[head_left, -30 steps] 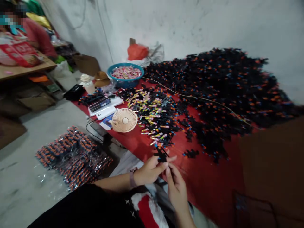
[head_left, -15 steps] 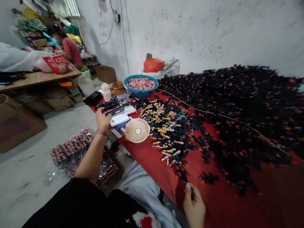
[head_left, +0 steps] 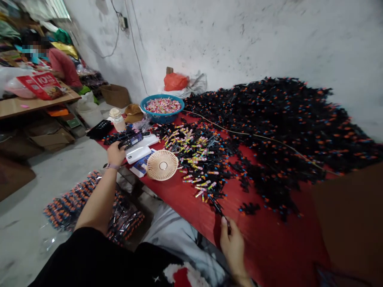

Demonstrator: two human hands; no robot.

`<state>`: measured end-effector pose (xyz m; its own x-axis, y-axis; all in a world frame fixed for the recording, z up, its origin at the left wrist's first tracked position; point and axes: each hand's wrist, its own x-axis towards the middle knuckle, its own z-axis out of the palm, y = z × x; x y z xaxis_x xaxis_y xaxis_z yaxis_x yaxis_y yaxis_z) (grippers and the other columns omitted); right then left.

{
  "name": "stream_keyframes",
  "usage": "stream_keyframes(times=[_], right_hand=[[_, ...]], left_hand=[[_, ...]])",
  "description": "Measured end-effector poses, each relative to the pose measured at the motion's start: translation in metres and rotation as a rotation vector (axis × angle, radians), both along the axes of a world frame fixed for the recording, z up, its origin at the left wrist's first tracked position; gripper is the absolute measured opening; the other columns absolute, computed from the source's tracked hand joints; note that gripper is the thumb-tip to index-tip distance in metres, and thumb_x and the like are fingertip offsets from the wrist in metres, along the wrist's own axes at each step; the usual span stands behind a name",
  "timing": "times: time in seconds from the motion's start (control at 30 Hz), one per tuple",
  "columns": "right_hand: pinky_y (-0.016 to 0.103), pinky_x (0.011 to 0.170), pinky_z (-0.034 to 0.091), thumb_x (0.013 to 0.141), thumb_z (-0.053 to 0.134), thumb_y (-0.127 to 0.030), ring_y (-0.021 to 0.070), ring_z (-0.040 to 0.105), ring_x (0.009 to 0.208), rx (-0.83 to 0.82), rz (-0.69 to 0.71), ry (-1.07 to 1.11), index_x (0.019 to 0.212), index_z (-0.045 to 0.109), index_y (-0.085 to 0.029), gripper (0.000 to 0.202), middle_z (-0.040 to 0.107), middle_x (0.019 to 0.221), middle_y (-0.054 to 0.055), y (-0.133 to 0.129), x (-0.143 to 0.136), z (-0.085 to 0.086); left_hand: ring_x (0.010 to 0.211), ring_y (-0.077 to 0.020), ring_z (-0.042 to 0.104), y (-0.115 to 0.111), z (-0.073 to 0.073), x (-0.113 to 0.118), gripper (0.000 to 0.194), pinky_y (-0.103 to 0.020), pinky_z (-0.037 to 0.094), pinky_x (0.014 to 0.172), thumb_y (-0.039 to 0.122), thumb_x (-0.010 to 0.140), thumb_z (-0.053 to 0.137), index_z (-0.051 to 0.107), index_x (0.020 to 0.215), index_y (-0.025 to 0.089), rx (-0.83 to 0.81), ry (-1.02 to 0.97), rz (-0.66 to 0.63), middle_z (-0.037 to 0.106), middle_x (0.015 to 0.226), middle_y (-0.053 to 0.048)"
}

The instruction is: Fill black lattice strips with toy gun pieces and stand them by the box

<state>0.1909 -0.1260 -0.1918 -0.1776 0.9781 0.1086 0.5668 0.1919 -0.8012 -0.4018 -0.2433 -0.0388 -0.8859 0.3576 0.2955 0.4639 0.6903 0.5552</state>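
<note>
Two bare hands are at work over the red bench (head_left: 263, 243), and the step in hand seems to be steadying one small item while reaching across for another. Near the bench's front edge, the right hand (head_left: 233, 244) has its thumb and forefinger clamped on a slim black piece (head_left: 218, 207), whose far end points toward the pile of candy-coloured tubes (head_left: 194, 160). The left hand (head_left: 116, 154) is well apart from it, its fingers curled at the near end of a dark strip (head_left: 133, 140) beside the white phone (head_left: 139, 155); whether they have closed on it or only touch it, I cannot tell. A round cream grille (head_left: 162, 165) sits between the hands, just beside the phone. As I judge it, the next move calls for a sure pinch on the left, clear of the phone and grille, with the right kept firm so the thin piece does not twist.
</note>
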Motion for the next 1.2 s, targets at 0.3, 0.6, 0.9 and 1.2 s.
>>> stream_keyframes(times=[0.3,0.6,0.9,1.2], right_hand=[[0.053,0.11,0.052,0.115,0.043,-0.05,0.0335,0.07,0.133,0.338,0.272,-0.112,0.113,0.081,-0.025,0.046,0.078,0.138,0.018,0.01,-0.035,0.024],[0.072,0.131,0.026,0.117,0.043,-0.028,0.0311,0.038,0.168,0.28,0.623,-0.303,0.131,0.072,-0.026,0.032,0.052,0.174,0.012,0.057,-0.07,0.038],[0.066,0.125,0.033,0.11,0.056,-0.022,0.0332,0.046,0.161,0.3,0.406,-0.328,0.117,0.078,-0.025,0.024,0.069,0.158,0.014,0.107,-0.02,0.039],[0.044,0.102,0.044,0.107,0.069,-0.031,0.0305,0.056,0.119,0.323,0.0,-0.293,0.124,0.086,-0.029,0.024,0.072,0.127,0.012,0.09,0.032,0.018]], left_hand=[[0.105,-0.0291,0.071,-0.028,0.092,0.106,0.035,-0.057,0.059,0.111,0.044,0.095,0.061,0.074,0.109,0.014,0.076,0.543,-0.223,0.07,0.099,-0.009],[0.093,-0.0281,0.075,-0.029,0.097,0.254,0.035,-0.044,0.063,0.093,0.024,0.092,0.077,0.076,0.127,0.029,0.167,0.754,-0.874,0.079,0.107,-0.009],[0.089,-0.026,0.069,-0.004,0.044,0.344,0.047,-0.04,0.06,0.082,-0.001,0.096,0.051,0.069,0.135,0.018,0.024,0.816,-1.388,0.075,0.104,-0.013],[0.09,-0.0257,0.065,-0.013,-0.043,0.372,0.04,-0.039,0.059,0.081,-0.001,0.095,0.052,0.071,0.128,0.011,-0.221,0.749,-1.365,0.069,0.103,-0.013]])
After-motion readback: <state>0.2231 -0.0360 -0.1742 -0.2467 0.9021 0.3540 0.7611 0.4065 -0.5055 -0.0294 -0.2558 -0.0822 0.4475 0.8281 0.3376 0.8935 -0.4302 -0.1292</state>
